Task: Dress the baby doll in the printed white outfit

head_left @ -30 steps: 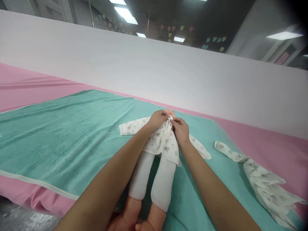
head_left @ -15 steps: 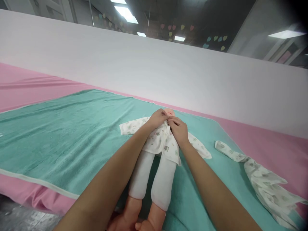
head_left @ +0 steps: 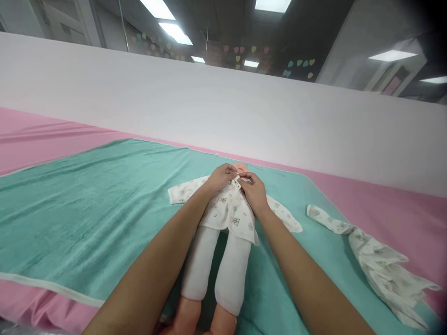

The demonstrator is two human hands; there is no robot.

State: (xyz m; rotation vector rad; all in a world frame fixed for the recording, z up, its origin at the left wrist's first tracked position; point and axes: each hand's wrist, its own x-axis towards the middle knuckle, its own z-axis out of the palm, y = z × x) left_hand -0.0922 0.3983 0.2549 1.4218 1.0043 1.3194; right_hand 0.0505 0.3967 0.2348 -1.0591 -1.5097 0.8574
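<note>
A baby doll (head_left: 239, 167) lies on its back, its feet toward me and its head mostly hidden behind my hands. It wears a white printed shirt (head_left: 226, 214) with long sleeves spread to both sides, and white trousers (head_left: 232, 274). At the shirt's neckline, my left hand (head_left: 223, 178) pinches the collar edge from the left. My right hand (head_left: 253, 190) grips the same collar from the right, its fingertips close to the left ones. The front edges meet near the top and part slightly at the hem.
Under the doll is a teal blanket (head_left: 87, 209) with a pale border, over a pink sheet (head_left: 377, 200). A second printed garment (head_left: 377, 256) lies crumpled at the right. Behind rises a white wall panel (head_left: 223, 121), with glass and heart stickers above.
The view has tilted up slightly, so the scene sits a little lower and further left. Both hands stay at the collar, their fingers slightly shifted, with more of the neckline showing between them.
</note>
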